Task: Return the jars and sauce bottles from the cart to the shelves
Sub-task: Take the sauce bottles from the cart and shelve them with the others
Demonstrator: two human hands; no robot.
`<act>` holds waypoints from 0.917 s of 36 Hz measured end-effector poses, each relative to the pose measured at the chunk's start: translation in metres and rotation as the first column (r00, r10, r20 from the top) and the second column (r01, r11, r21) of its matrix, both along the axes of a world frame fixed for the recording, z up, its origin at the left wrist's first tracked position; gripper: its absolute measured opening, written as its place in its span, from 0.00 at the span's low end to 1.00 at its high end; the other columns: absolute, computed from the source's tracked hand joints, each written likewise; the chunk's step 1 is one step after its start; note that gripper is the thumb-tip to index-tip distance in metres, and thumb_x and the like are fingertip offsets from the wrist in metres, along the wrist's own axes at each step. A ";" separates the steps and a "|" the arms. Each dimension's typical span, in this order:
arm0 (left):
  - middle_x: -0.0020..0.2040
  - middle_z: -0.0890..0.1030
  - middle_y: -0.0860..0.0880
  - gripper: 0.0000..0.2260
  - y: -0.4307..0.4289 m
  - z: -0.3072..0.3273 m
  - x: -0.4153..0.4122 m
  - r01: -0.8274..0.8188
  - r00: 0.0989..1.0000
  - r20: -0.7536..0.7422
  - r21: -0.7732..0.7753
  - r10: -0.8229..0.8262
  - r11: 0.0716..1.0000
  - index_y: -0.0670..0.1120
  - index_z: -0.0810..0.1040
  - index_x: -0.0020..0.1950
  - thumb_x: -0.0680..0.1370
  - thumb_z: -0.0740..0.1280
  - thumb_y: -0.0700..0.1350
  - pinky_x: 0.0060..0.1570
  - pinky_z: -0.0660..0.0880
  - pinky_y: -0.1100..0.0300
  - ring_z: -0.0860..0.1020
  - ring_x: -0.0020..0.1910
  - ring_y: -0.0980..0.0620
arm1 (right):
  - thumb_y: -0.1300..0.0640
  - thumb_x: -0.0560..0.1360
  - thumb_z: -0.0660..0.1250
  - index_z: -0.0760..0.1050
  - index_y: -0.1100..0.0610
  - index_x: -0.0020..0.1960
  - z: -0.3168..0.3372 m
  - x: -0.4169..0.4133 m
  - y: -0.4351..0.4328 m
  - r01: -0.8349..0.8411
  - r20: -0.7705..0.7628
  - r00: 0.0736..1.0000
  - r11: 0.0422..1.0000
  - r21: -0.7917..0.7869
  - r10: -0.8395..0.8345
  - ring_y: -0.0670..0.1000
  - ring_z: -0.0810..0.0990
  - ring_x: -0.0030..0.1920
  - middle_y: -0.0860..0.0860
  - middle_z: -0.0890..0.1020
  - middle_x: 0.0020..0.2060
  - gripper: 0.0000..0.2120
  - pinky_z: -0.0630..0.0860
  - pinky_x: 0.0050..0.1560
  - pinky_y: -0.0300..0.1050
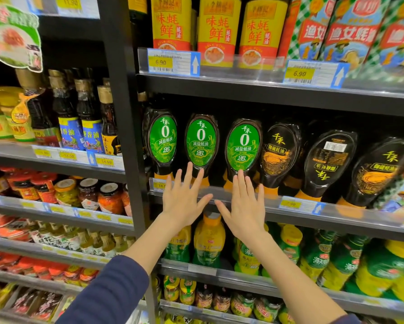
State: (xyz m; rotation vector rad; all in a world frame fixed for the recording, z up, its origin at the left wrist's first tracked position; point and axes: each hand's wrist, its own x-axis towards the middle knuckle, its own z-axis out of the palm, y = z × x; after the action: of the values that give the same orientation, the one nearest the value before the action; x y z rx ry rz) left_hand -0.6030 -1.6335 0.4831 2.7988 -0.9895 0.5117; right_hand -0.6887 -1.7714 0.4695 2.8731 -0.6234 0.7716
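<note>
A person's left hand [182, 202] and right hand [244, 206] reach forward side by side, palms flat, fingers spread and holding nothing, fingertips touching the lower ends of the green-labelled sauce bottles [201, 142] standing cap-down on the shelf [289, 213] just above the hands.

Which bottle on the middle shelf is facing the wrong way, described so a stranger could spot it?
Start at the black shelf the open hands touch, lined with dark squeeze bottles standing on orange caps. Count past three green-labelled ones to the fifth bottle. Alone among its neighbours, it shows a white barcode and upside-down gold characters.
</note>
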 end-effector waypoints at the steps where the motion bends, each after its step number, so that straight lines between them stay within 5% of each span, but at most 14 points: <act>1: 0.78 0.42 0.46 0.32 0.000 0.001 0.000 0.001 1.000 -0.004 -0.002 -0.001 1.000 0.53 0.41 0.77 0.78 0.46 0.65 0.73 0.47 0.44 0.48 0.77 0.42 | 0.35 0.75 0.53 0.60 0.61 0.74 0.000 -0.001 0.000 -0.008 -0.008 1.000 1.000 -0.003 0.008 0.57 0.62 0.73 0.57 0.61 0.74 0.38 0.57 0.71 0.61; 6: 0.78 0.41 0.46 0.32 0.002 0.003 0.000 -0.004 1.000 -0.017 0.021 0.005 1.000 0.54 0.40 0.77 0.78 0.46 0.65 0.73 0.47 0.44 0.48 0.77 0.42 | 0.37 0.76 0.53 0.50 0.60 0.76 0.005 -0.004 -0.001 -0.051 -0.038 0.998 0.999 -0.007 0.051 0.56 0.52 0.76 0.55 0.51 0.77 0.38 0.47 0.73 0.59; 13: 0.78 0.41 0.46 0.32 0.010 0.011 -0.002 0.027 0.997 -0.076 0.003 -0.027 1.000 0.53 0.40 0.77 0.78 0.47 0.64 0.74 0.47 0.45 0.45 0.77 0.44 | 0.37 0.76 0.53 0.50 0.61 0.76 0.012 -0.012 0.006 -0.061 -0.077 0.995 0.998 0.008 0.061 0.57 0.51 0.76 0.57 0.52 0.76 0.38 0.46 0.73 0.61; 17: 0.78 0.43 0.47 0.29 0.020 0.015 -0.007 0.069 0.996 -0.065 0.011 -0.068 0.998 0.52 0.41 0.77 0.80 0.47 0.61 0.74 0.48 0.46 0.46 0.77 0.46 | 0.38 0.74 0.58 0.64 0.63 0.71 0.015 -0.014 0.022 -0.017 -0.081 0.997 1.000 -0.009 0.016 0.60 0.66 0.71 0.60 0.67 0.71 0.36 0.60 0.68 0.64; 20: 0.78 0.44 0.47 0.29 0.032 0.016 -0.010 0.100 0.992 -0.072 0.016 -0.099 0.995 0.51 0.42 0.77 0.81 0.47 0.60 0.74 0.49 0.48 0.46 0.77 0.48 | 0.38 0.72 0.50 0.73 0.63 0.65 0.019 -0.015 0.042 -0.009 -0.075 0.997 1.000 -0.001 0.009 0.60 0.75 0.65 0.60 0.75 0.64 0.35 0.69 0.61 0.65; 33: 0.78 0.48 0.49 0.27 0.148 0.022 -0.018 0.300 0.945 -0.147 0.041 -0.291 0.953 0.47 0.46 0.78 0.82 0.51 0.54 0.74 0.51 0.52 0.48 0.77 0.51 | 0.43 0.72 0.55 0.77 0.63 0.60 0.011 -0.018 0.160 0.008 -0.114 0.993 1.000 0.018 -0.006 0.59 0.78 0.61 0.59 0.80 0.59 0.30 0.72 0.59 0.64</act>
State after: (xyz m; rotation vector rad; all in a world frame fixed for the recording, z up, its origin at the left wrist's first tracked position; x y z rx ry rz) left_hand -0.6212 -1.4858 0.5055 2.6240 -1.3825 0.2467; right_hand -0.7070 -1.6111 0.4801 2.9053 -0.6288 0.5986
